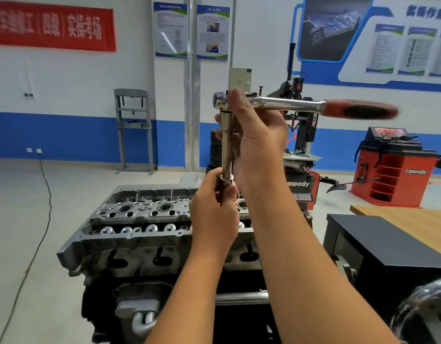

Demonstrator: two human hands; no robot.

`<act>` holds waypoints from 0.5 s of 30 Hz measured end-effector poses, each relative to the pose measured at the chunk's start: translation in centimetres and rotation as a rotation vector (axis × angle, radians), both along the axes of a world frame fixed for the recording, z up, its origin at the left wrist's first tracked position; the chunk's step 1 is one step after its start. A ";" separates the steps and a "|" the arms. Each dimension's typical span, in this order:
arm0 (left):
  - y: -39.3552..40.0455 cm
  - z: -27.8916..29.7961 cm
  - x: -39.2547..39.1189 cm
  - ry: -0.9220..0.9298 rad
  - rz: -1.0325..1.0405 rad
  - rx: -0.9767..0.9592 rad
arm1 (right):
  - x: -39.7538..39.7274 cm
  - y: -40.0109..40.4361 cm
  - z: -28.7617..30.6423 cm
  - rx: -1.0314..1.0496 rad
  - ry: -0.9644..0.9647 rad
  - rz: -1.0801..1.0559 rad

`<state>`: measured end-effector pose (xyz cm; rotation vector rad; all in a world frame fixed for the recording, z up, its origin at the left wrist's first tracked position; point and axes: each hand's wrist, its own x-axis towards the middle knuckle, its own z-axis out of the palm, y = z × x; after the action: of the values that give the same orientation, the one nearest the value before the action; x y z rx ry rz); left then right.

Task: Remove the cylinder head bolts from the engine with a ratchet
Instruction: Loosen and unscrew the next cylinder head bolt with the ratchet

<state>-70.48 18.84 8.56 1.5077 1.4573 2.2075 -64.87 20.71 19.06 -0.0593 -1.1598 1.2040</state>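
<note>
the ratchet (284, 104) is lifted well above the engine (149, 227), its long extension bar (226, 147) hanging straight down from the drive head and its red handle pointing off to the right of the engine. the right hand (258, 142) is wrapped round the upper part of the bar just under the ratchet head, thumb up against the head itself. the left hand (214, 209) is curled round the bar's lower end, where the socket (226, 178) sits – whether a bolt is caught in that socket cannot be told, since the fingers cover it.

by the look of it this is the between-bolts step: the tool is off the cylinder head, and the left hand is either pulling a freed bolt out of the socket or seating the socket on the bar.

the next move calls for lowering the bar back down into one of the bolt wells along the top of the engine – kept upright, socket fully seated on the bolt head, and the right hand shifted out to the red handle for leverage.
</note>
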 end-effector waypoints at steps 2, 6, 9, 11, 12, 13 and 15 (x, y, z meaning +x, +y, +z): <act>-0.1 -0.2 0.1 0.037 0.033 0.015 | 0.1 -0.3 0.2 0.053 0.010 -0.041; -0.4 -0.2 -0.7 0.069 -0.133 -0.053 | 0.4 -0.6 0.8 0.164 -0.031 -0.072; -0.8 -0.1 -1.6 0.062 -0.248 -0.105 | 0.4 -0.7 1.0 0.140 -0.111 0.097; -0.9 0.0 -1.6 0.064 -0.248 -0.101 | 0.6 -0.6 1.2 0.069 -0.108 0.197; -0.8 0.0 -1.5 0.060 -0.231 -0.093 | 0.7 -0.5 1.2 0.041 -0.094 0.216; -0.7 0.0 -1.4 0.048 -0.212 -0.083 | 0.7 -0.4 1.3 0.027 -0.081 0.213; -0.3 0.0 -1.0 0.021 -0.173 -0.055 | 0.6 -0.4 1.2 0.036 -0.043 0.161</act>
<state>-71.48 18.49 8.54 1.5787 1.3265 2.0428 -64.27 20.27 20.22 0.0358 -1.2418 1.3286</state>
